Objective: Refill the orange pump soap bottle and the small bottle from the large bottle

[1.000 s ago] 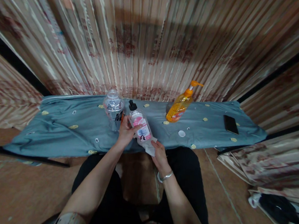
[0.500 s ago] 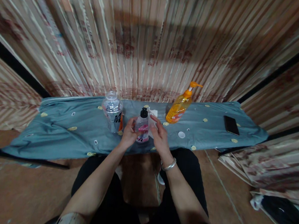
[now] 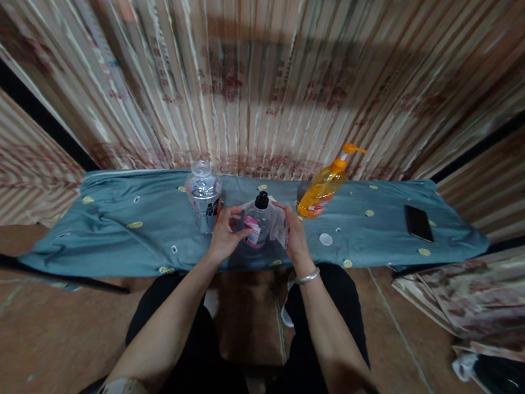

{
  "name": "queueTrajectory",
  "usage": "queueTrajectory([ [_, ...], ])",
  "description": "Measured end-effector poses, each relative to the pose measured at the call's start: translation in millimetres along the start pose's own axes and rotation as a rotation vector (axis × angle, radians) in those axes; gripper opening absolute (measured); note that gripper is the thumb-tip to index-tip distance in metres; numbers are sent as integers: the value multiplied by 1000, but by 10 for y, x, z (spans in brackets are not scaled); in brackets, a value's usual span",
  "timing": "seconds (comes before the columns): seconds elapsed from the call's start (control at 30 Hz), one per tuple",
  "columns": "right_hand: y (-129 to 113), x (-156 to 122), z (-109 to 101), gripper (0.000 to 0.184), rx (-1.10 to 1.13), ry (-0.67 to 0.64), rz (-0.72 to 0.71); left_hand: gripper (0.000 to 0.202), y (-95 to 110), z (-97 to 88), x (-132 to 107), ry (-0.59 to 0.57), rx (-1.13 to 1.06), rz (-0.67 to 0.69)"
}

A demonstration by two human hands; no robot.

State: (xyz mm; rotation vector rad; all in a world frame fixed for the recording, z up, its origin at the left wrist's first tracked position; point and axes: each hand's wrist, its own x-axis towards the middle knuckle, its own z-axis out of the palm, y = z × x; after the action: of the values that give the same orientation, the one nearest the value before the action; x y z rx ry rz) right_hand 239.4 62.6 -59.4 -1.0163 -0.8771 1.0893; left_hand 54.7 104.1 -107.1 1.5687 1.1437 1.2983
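A small clear bottle [image 3: 262, 226] with a black cap and a pink label stands upright near the table's front edge. My left hand [image 3: 228, 236] is closed around its left side, thumb across the label. A thin white tissue [image 3: 279, 225] spreads behind the bottle and down its right side. My right hand [image 3: 296, 237] grips that tissue at its right edge, a little apart from the bottle. The bottle's back is hidden.
Left of my hands stands a large clear plastic bottle [image 3: 203, 197] without a cap. An orange pump bottle [image 3: 322, 190] is at the back right. A white round disc [image 3: 326, 239] and a dark phone [image 3: 418, 223] lie on the teal cloth [image 3: 111, 226]. Curtains [image 3: 255, 85] hang behind.
My right hand has moved right, away from the bottle, drawing the tissue out wider behind and beside it. My left hand stays at the bottle's left. The whole view has shifted slightly.
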Motion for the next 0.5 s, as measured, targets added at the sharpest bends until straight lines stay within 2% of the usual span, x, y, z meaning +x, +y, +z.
queueTrajectory([
  [0.07, 17, -134, 10, 57, -22, 35, -55, 45, 21, 21, -50, -18, 15, 21],
  [0.1, 12, -185, 25, 56, -36, 38, -88, 45, 30, 40, -81, -27, 21, 31],
  [0.23, -101, -211, 130, 51, -112, -31, -204, 75, 31, 123, -179, -36, 55, 56],
  [0.37, -202, 41, 223, 53, -138, -145, -175, 83, 0, 169, -184, -22, 77, 54],
  [0.5, -104, 378, 233, 47, -125, -266, -45, 78, 22, 187, -158, -38, 65, 48],
])
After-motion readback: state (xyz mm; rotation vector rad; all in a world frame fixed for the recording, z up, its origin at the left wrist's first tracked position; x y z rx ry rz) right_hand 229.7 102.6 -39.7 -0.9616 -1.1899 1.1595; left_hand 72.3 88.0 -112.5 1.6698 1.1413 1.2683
